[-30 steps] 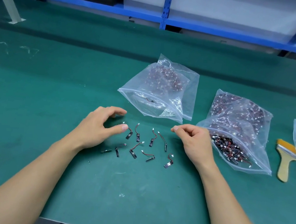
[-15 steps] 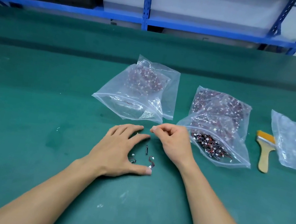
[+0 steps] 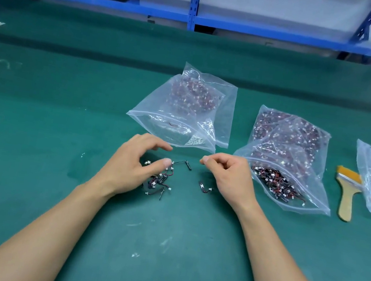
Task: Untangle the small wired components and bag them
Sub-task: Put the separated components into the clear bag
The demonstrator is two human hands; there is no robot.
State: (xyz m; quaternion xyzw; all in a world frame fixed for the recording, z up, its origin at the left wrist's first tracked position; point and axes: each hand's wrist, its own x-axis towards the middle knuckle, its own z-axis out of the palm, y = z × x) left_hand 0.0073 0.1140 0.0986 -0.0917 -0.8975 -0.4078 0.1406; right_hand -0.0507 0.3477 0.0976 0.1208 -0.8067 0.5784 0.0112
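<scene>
Raked together since a second ago, the parts [image 3: 159,181] now lie heaped mid-frame on the bench under the left hand [image 3: 133,163], its grip spread. The right hand [image 3: 229,178] is curled, fingertips pressed together, contents unclear. Scooping them into the bag [image 3: 169,126] looks next.

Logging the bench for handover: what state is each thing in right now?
Component pile: bunched, unbagged.
Left hand: fingers arched over component pile.
Right hand: fingers curled, nothing seen in grip.
Left bag: mouth open, nearly empty.
Right bag: mouth open, full.
Brush: lying flat.
</scene>
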